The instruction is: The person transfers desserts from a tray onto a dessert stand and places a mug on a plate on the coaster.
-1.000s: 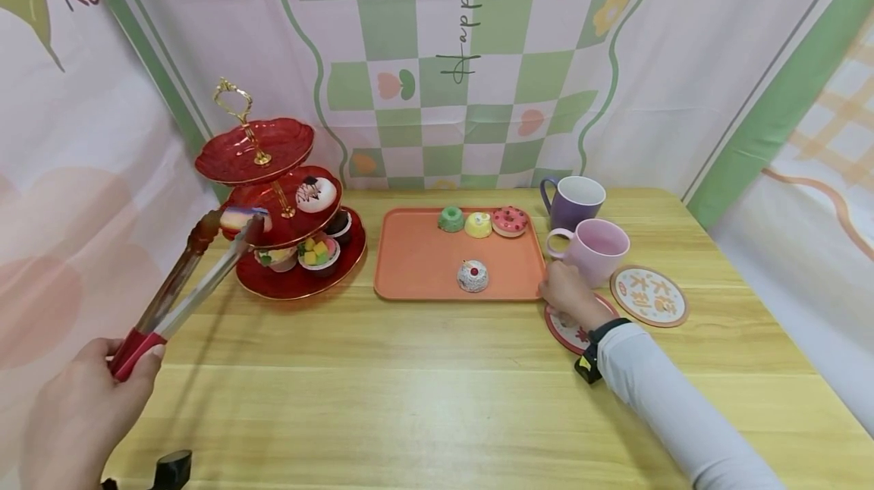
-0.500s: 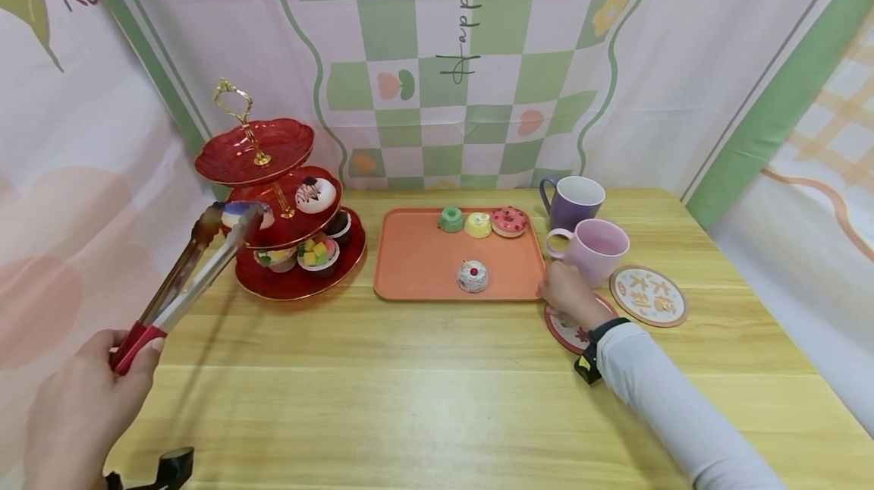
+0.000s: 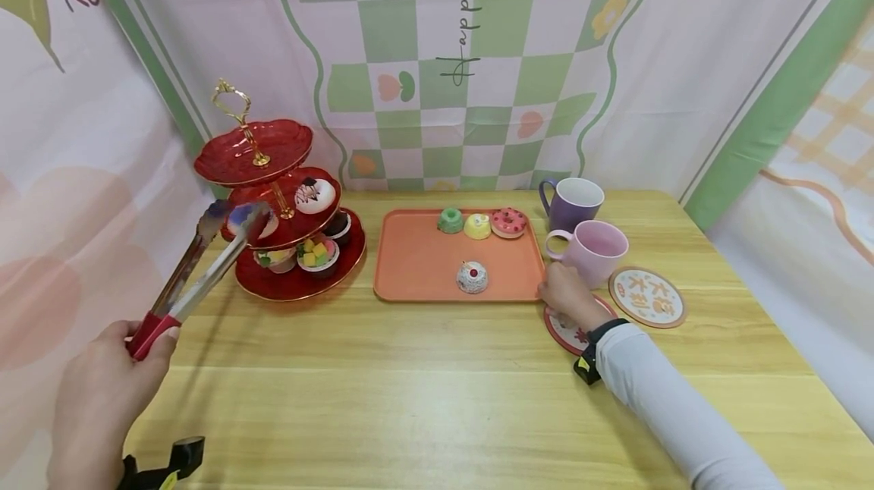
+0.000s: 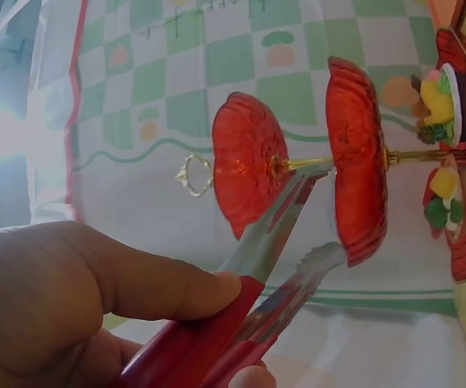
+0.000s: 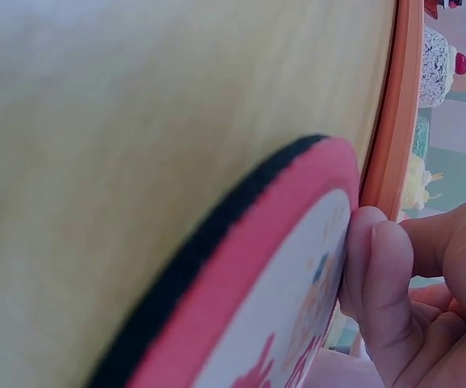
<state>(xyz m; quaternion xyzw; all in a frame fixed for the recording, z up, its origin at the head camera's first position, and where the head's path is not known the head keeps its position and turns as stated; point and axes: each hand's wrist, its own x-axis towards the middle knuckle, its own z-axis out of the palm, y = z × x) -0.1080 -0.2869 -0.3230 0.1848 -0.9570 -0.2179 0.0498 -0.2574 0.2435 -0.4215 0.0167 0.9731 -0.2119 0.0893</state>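
My left hand [image 3: 112, 384] grips the red handles of metal tongs [image 3: 194, 277]. The tongs' arms stand apart, tips at the middle tier of a red three-tier cake stand [image 3: 256, 145]. A small round cake with a blue-purple top [image 3: 254, 221] sits on that tier, partly behind one tip. A white round cake with dark drizzle [image 3: 315, 195] sits beside it. My right hand [image 3: 572, 296], fingers curled, pinches the near right corner of an orange tray [image 3: 416, 266] above a red-rimmed coaster [image 3: 567, 337]. In the right wrist view the fingertips [image 5: 388, 250] partly hide the tray's edge.
A green cake [image 3: 451, 220], yellow cake [image 3: 477, 226], pink doughnut [image 3: 508, 222] and cherry-topped cake [image 3: 472, 277] sit on the tray. Pink [image 3: 595, 251] and purple [image 3: 575, 204] mugs and another coaster [image 3: 647, 296] are at right. The stand's bottom tier holds cupcakes [image 3: 318, 255].
My left hand has moved slightly right, and the tongs' tips have shifted up around the blue-topped cake. That cake has turned from sideways to upright on the tier. My right hand has stayed put.
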